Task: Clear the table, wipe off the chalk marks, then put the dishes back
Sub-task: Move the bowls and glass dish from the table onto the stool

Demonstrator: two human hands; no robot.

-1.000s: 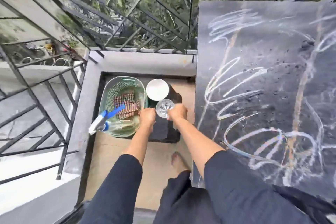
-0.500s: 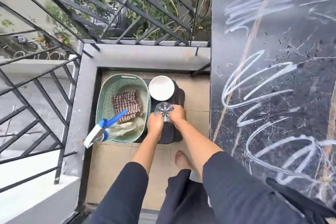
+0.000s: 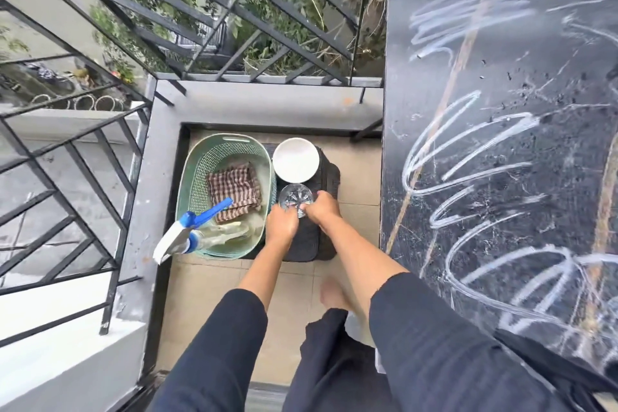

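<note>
tile floor: green basket & black mat w/ white bowl, glass on it.

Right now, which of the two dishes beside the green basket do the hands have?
The clear glass, the nearer one: the left hand and right hand both hold its near side. The white bowl beyond it is untouched.
</note>
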